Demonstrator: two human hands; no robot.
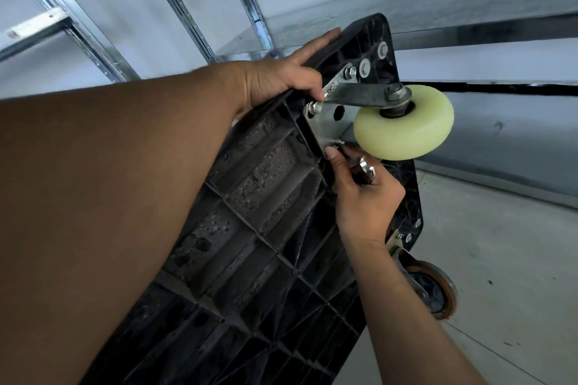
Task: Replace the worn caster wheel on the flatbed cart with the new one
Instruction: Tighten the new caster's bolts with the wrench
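Flatbed cart [250, 197] tipped up, ribbed underside facing the camera, long axis lower left to upper right; pale yellow caster wheel [403, 123] projects rightward from its bracket [356, 94] at centre right. Left hand [278, 78] grips the cart's upper edge, thumb on the bracket; right hand [366, 197], fingers curled, holds a metal tool [364, 166] below the wheel.
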